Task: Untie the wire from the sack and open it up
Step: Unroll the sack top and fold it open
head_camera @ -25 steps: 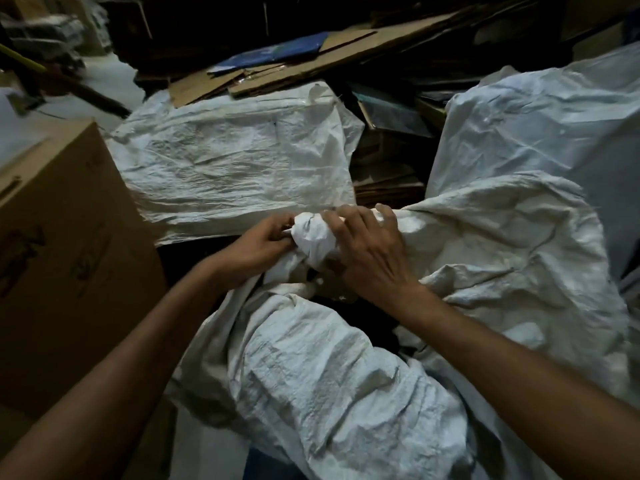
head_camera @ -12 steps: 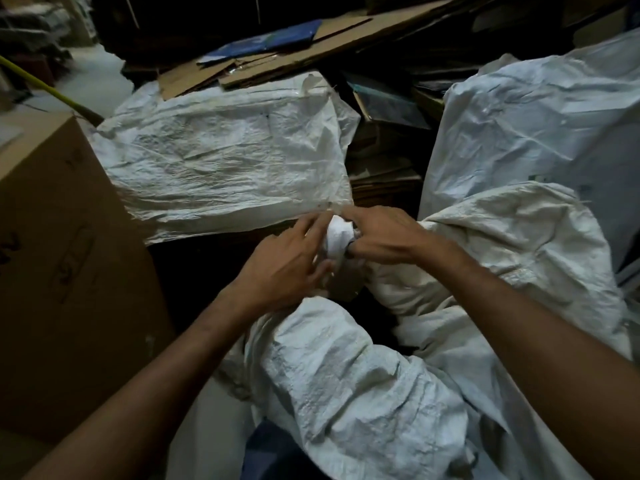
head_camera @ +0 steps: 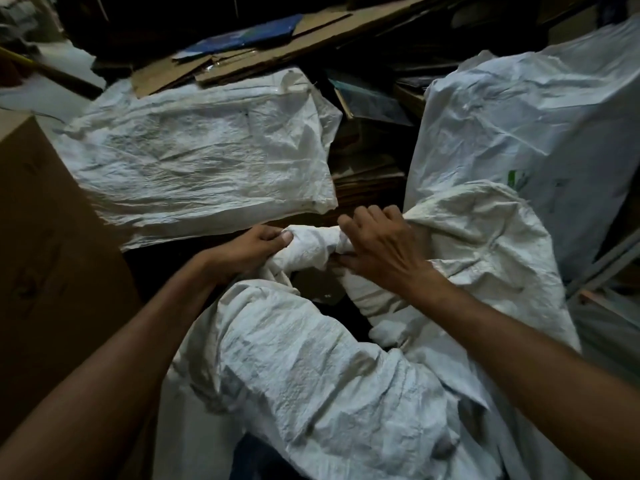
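White woven sack (head_camera: 332,386), slumped between cardboard box (head_camera: 52,258) and neighbouring sacks: twisted neck (head_camera: 311,245) gripped by left hand (head_camera: 249,249) to steady it, right hand (head_camera: 384,247) clasping the bunch, apparently working the tie; wire not visible.

We count three white sacks: one (head_camera: 311,358) under our hands, one (head_camera: 201,161) lying behind it, one (head_camera: 540,133) standing at right. We see two hands, left (head_camera: 249,247) and right (head_camera: 384,247), one brown box (head_camera: 45,258), and one blue sheet (head_camera: 242,38).
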`<state>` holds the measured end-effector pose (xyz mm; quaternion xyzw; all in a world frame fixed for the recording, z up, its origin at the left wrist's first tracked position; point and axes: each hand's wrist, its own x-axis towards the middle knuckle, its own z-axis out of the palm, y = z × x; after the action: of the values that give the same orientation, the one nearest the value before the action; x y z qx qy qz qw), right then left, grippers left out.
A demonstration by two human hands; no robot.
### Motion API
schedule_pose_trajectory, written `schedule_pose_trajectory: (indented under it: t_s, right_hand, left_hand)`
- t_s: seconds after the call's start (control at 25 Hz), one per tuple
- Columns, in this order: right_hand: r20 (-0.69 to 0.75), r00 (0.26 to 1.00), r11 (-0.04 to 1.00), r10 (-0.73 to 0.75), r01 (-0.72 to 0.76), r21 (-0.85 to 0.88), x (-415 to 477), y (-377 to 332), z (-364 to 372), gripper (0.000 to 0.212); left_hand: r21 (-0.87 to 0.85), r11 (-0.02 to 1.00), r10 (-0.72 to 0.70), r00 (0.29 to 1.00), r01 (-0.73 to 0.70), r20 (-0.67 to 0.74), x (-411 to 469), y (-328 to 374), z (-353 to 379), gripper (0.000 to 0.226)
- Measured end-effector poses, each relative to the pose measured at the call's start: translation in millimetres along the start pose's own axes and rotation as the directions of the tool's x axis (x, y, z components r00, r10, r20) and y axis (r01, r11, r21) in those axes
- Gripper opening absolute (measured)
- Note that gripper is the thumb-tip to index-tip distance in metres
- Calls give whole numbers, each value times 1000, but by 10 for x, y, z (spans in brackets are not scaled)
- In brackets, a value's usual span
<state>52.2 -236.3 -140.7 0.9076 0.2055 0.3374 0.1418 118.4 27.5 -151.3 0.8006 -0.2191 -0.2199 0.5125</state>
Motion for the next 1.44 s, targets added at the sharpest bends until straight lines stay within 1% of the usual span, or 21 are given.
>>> schedule_pose_trajectory:
  t_s: [0.08, 0.16, 0.2, 0.28, 0.36, 0.4, 0.48, 0.56, 0.6, 0.68, 0.72, 0.76, 0.8, 0.88, 1.0, 1.08, 1.16, 1.24, 1.28, 1.36, 1.44]
  right_hand:
    - [123, 991, 995, -43, 31, 94, 133, 51, 17, 50]
    - [355, 935, 938, -6, -118, 326, 274, 191, -80, 38]
    - [453, 892, 864, -3, -225, 450, 343, 284, -142, 32]
    - [604, 793, 624, -80, -432, 651, 466, 453, -228, 17]
    - [669, 731, 459, -131, -554, 695, 588, 610, -253, 14]
    - [676, 730, 463, -100, -567, 681, 641, 676, -242, 21]
    - [625, 774, 632, 96, -533, 563, 675, 770, -199, 43]
    - [475, 815, 786, 331, -517, 339, 555, 720, -163, 58]
    - [440, 805, 804, 398, -537, 255, 436, 634, -176, 75]
    - [522, 735, 823, 433, -559, 104, 185, 438, -154, 113]
    - [543, 706, 827, 455, -562, 37, 59, 394, -68, 119]
    - [537, 689, 815, 487, -580, 5, -30, 423, 38, 112]
    - [523, 688, 802, 503, -597, 15, -61, 517, 110, 91]
    - [562, 700, 783, 440, -606, 142, 4, 816, 140, 45]
    - [773, 607, 521, 184, -727, 447, 227, 1332, -52, 27]
    - [859, 511, 312, 36, -822, 476, 324, 1582, -231, 27]
    - [899, 438, 250, -7, -870, 426, 352, 1780, -270, 27]
    - [915, 403, 326, 18, -867, 376, 347, 1881, -260, 37]
    - [908, 412, 428, 73, -836, 345, 352, 1905, -261, 49]
    - [812, 489, 620, 318, -755, 212, 303, 1843, -239, 64]
    - [601, 527, 634, 601, -772, 43, 104, 1491, -263, 72]
  left_hand:
    - [0, 1000, -19, 999, 19, -38, 32, -4, 14, 65]
    - [203, 976, 102, 987, -76, -122, 30, 86, 47, 69]
    - [343, 929, 192, 973, -137, -129, 18, 171, 78, 68]
    - [594, 770, 318, 947, -232, -43, 39, 361, 144, 82]
    - [713, 658, 303, 952, -242, 43, 136, 502, 263, 87]
    - [724, 653, 296, 955, -225, 29, 233, 501, 313, 76]
    - [730, 667, 297, 952, -151, -74, 419, 508, 405, 48]
    - [673, 734, 277, 945, -93, -171, 632, 450, 402, 32]
    - [580, 810, 239, 953, -89, -188, 726, 420, 369, 35]
    - [287, 952, 153, 979, -109, -135, 830, 385, 235, 54]
    - [154, 984, 108, 990, -93, -89, 846, 383, 174, 62]
    - [57, 996, 66, 997, -63, -51, 809, 414, 143, 64]
    - [29, 999, 26, 999, -25, -46, 786, 428, 104, 63]
    - [122, 992, -30, 994, 43, -105, 738, 473, 27, 61]
    - [352, 930, -64, 988, 110, -139, 802, 563, -78, 63]
    - [685, 728, 126, 987, -27, -95, 949, 659, -4, 71]
    - [783, 537, 422, 904, -314, 72, 1149, 817, 279, 84]
    - [726, 495, 503, 839, -478, 209, 1387, 987, 647, 92]
    - [708, 502, 497, 835, -497, 234, 1512, 1022, 802, 84]
    - [728, 502, 494, 846, -467, 203, 1758, 981, 962, 59]
    - [776, 479, 488, 860, -409, 151, 1904, 945, 977, 48]
